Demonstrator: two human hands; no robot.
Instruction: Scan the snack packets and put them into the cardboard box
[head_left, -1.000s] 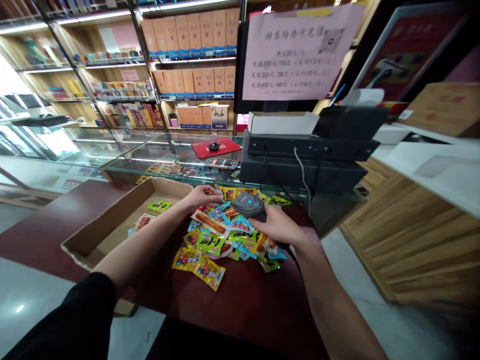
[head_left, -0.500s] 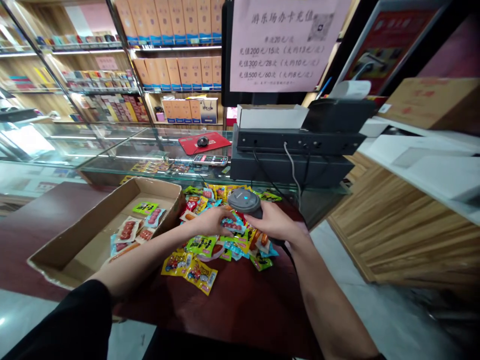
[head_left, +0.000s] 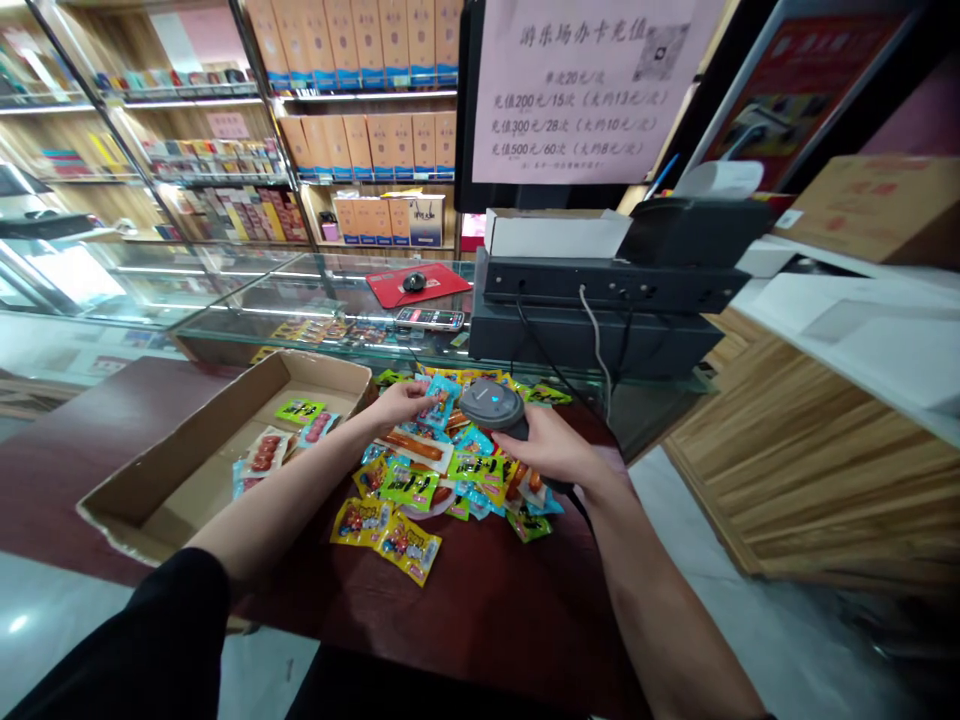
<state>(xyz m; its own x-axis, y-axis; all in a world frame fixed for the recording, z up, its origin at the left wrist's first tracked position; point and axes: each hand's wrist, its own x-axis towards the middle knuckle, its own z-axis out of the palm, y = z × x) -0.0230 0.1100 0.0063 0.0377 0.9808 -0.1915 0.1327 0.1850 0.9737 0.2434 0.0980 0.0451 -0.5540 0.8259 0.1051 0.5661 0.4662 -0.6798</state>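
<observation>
Loosely, snack packets (head_left: 267, 453) inside carton (head_left: 180, 445).

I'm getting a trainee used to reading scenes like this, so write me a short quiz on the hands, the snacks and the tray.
1. Multiple choice: what does the right hand hold?
A) a phone
B) a handheld scanner
C) a computer mouse

2. True or false: the open cardboard tray has several snack packets inside.

3. Fill in the blank: the left hand has its fingers on a packet that is mainly ____ in colour.

Key: 1. B; 2. true; 3. blue
</observation>
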